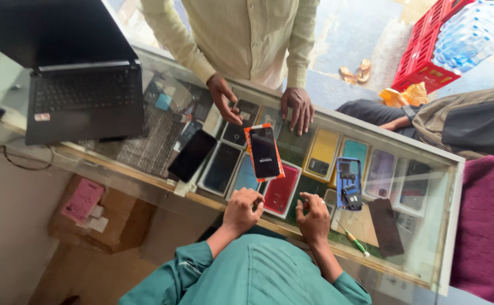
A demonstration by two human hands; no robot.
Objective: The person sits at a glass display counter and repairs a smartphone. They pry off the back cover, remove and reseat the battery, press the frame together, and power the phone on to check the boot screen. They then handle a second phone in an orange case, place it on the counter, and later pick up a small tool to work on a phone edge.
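Both hands sit on the near edge of the glass counter (427,169), just below the phone in the orange case (264,151), which lies face-up on the glass. Left hand (243,210) is curled loosely with fingertips on the glass, holding nothing I can see. Right hand (314,217) looks bunched, maybe pinching something tiny — can't tell. Right of that phone lies an opened blue phone (348,183), and a green-handled screwdriver (355,242) rests by the counter edge. My guess: a sleeve nudge could send the screwdriver rolling off, or knock loose parts. The other person's hands (299,109) rest past the phone. The laptop (83,85) is cut off at the top.
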